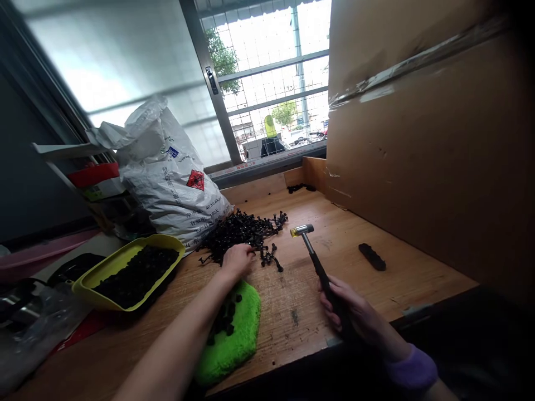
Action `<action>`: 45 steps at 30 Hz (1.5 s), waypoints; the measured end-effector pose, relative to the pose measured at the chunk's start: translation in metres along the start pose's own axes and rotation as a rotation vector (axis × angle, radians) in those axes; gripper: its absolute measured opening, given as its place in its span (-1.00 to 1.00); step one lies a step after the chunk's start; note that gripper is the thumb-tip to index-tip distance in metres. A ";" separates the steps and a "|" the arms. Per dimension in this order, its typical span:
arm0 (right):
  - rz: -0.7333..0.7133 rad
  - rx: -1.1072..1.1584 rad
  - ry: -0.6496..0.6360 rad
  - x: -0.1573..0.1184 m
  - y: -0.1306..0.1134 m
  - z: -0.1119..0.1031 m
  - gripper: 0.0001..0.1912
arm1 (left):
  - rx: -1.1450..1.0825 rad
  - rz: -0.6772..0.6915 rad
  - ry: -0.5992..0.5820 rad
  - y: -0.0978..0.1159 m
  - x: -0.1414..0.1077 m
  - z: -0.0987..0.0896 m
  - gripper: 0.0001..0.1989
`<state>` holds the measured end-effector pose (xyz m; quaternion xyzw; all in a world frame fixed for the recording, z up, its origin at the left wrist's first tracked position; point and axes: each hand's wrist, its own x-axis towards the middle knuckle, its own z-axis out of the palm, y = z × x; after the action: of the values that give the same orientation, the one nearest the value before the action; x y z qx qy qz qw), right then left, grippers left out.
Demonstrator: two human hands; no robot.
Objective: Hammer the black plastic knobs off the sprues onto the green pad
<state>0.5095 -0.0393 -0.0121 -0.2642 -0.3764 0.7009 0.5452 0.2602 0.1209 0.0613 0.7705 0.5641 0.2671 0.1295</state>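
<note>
Pile between basin and hammer

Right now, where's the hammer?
Head view, right of centre: the hammer is in the right hand, its head between the black pile and the long black lump on the table.

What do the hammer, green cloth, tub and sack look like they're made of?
Hammer: shiny metal shaft and head, with a see-through yellow face, likely plastic; matte black grip, perhaps rubber.
Cloth: fuzzy pile, probably microfibre.
Tub: smooth yellow walls, most likely plastic.
Sack: white, creased and slightly glossy, likely plastic; whether woven, I can't tell.
</note>
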 end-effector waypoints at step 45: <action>0.181 -0.527 0.259 -0.001 0.002 0.039 -0.73 | -1.201 -0.755 0.399 -0.094 -0.180 -0.053 -0.87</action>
<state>0.4783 -0.0497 0.0085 -0.5164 -0.4475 0.5853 0.4366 0.1157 -0.0229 0.0100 0.2568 0.5601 0.6026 0.5072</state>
